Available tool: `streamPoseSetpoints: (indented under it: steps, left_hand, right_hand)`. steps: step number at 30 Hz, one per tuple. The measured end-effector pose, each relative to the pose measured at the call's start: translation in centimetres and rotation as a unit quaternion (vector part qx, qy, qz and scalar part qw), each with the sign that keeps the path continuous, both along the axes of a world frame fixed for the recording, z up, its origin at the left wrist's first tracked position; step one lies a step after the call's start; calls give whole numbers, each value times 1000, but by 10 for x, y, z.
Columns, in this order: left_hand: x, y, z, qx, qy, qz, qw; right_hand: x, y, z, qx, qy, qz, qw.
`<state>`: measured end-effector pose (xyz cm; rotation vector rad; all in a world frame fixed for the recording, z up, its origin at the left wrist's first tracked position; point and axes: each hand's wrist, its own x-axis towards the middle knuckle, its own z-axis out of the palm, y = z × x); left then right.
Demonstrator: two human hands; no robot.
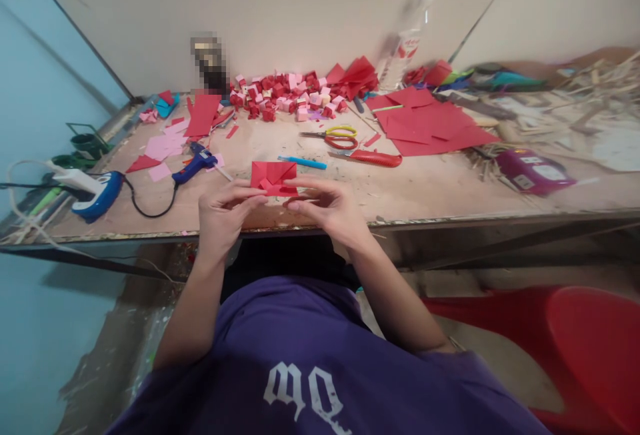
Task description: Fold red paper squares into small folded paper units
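Observation:
A small folded red paper piece (273, 177) is held up just above the near edge of the wooden table (430, 185). My left hand (224, 209) pinches its lower left side with fingers closed. My right hand (327, 205) grips its lower right edge, fingers curled along the fold. Both hands hover over the table's front edge, in front of my purple shirt.
A blue glue gun (196, 163) with cord lies left. Scissors (336, 137), a red cutter (373, 157) and a blue pen (303, 162) lie behind the hands. Red paper sheets (433, 125), a pile of small red and pink cubes (287, 96), a bottle (406, 45) and wood strips (575, 98) sit further back. A red chair (575, 341) stands right.

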<state>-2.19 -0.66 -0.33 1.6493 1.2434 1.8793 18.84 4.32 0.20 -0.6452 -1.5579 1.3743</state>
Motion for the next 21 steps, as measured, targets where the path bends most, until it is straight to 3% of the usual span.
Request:
streamPoseSetpoints:
  steps: [12, 21]
  left_hand:
    - [-1, -5, 0, 9, 38, -26, 999]
    - [-3, -6, -6, -28, 27, 15, 999]
  right_hand:
    - [-1, -1, 5, 4, 37, -38, 999]
    - [-3, -3, 2, -28, 64, -42, 997]
